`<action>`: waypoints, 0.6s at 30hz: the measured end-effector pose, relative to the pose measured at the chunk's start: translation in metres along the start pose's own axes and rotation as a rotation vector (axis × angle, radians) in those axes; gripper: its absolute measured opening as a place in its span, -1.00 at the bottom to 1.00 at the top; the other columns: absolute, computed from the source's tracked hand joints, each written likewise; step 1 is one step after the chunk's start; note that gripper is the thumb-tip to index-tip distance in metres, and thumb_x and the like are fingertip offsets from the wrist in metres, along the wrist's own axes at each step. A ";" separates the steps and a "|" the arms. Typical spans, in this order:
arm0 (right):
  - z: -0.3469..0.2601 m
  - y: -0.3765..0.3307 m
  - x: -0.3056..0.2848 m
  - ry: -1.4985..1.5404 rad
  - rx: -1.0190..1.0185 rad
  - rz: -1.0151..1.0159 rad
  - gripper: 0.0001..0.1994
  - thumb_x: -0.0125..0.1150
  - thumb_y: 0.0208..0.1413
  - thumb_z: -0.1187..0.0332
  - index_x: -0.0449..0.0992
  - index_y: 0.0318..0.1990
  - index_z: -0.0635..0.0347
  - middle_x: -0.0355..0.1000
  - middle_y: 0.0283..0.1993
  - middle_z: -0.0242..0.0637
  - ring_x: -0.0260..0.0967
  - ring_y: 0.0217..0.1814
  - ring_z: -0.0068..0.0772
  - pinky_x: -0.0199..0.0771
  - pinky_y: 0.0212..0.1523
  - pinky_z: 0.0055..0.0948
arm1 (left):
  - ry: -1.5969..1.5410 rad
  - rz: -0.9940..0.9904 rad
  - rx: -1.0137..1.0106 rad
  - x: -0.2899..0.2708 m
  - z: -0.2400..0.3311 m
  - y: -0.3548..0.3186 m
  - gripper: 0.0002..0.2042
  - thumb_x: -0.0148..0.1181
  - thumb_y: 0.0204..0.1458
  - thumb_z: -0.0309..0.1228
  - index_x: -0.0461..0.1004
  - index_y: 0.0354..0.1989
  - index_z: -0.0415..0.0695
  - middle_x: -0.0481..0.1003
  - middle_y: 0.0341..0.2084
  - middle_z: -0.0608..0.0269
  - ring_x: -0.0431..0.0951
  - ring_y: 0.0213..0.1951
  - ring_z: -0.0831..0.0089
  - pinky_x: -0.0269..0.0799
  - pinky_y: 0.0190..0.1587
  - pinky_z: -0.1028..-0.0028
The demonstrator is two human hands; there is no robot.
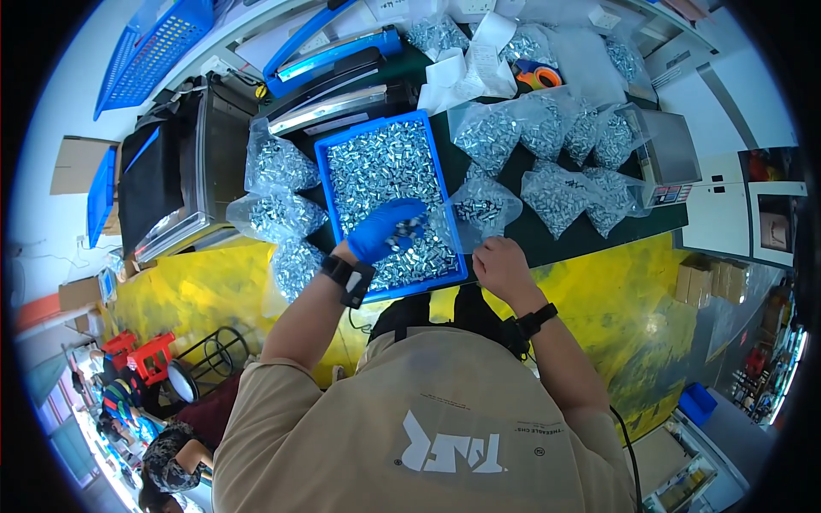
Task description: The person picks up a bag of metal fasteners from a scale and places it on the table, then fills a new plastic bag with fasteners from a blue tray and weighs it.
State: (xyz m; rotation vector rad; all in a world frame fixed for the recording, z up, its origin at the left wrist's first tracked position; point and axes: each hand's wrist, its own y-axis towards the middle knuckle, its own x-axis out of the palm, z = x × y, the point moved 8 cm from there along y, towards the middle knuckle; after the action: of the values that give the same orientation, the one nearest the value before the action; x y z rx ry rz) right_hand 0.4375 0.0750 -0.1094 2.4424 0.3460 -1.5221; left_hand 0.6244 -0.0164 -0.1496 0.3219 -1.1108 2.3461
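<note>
My left hand [385,232], in a blue glove, is over a blue tray [322,162] filled with small silvery metal cylinders [376,167]. Its fingers are curled around several of these pieces. Just right of the tray, a clear plastic bag [484,205] partly filled with the same pieces lies on the dark green table. Its open mouth reaches over the tray's right rim. My bare right hand [503,267] is closed at the bag's near edge and seems to pinch the plastic; the fingertips are partly hidden.
Filled clear bags [487,137] crowd the table's right side, with more bags [282,162] left of the tray. Behind are blue and black bench machines [333,64], crumpled paper [466,73] and an orange tape dispenser [539,77]. A grey metal box [670,150] stands at the right end. People are at lower left.
</note>
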 end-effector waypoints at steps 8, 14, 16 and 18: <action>-0.004 0.005 -0.001 -0.009 -0.016 -0.027 -0.88 0.19 -0.04 0.37 0.53 -0.52 0.19 0.43 -0.39 -0.21 0.41 -0.27 -0.14 0.42 -0.23 -0.19 | 0.430 -0.261 0.640 0.100 0.004 0.072 -0.69 0.09 0.23 -0.29 0.47 0.06 -0.17 0.56 -0.21 0.23 0.57 -0.23 0.46 0.52 -0.17 0.50; -0.002 0.004 -0.003 -0.002 0.011 -0.040 -0.89 0.19 -0.04 0.37 0.53 -0.51 0.19 0.42 -0.39 -0.21 0.40 -0.28 -0.14 0.42 -0.23 -0.19 | 0.245 0.015 0.246 0.069 -0.006 0.071 -0.76 0.15 0.16 -0.37 0.54 -0.09 -0.26 0.58 -0.23 0.17 0.59 -0.25 0.42 0.53 -0.22 0.45; 0.000 0.008 -0.006 0.005 0.016 -0.027 -0.89 0.19 -0.04 0.38 0.53 -0.51 0.19 0.41 -0.40 -0.21 0.40 -0.28 -0.13 0.42 -0.23 -0.19 | 0.235 0.083 0.261 0.034 0.002 0.053 -0.80 0.15 0.13 -0.41 0.57 -0.15 -0.24 0.59 -0.21 0.14 0.60 -0.23 0.34 0.53 -0.16 0.38; -0.002 0.009 -0.010 0.025 0.027 -0.008 -0.90 0.19 -0.04 0.38 0.53 -0.51 0.18 0.39 -0.41 -0.21 0.40 -0.28 -0.13 0.42 -0.22 -0.19 | 0.531 0.413 0.384 -0.024 0.017 0.029 -0.77 0.20 0.09 -0.35 0.57 -0.14 -0.18 0.58 -0.16 0.10 0.59 -0.18 0.24 0.52 -0.13 0.34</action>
State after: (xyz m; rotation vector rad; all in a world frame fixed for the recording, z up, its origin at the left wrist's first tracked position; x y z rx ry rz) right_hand 0.4380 0.0668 -0.0992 2.4855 0.3426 -1.5107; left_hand 0.6287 -0.0538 -0.1676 -0.4252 -0.4999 2.7632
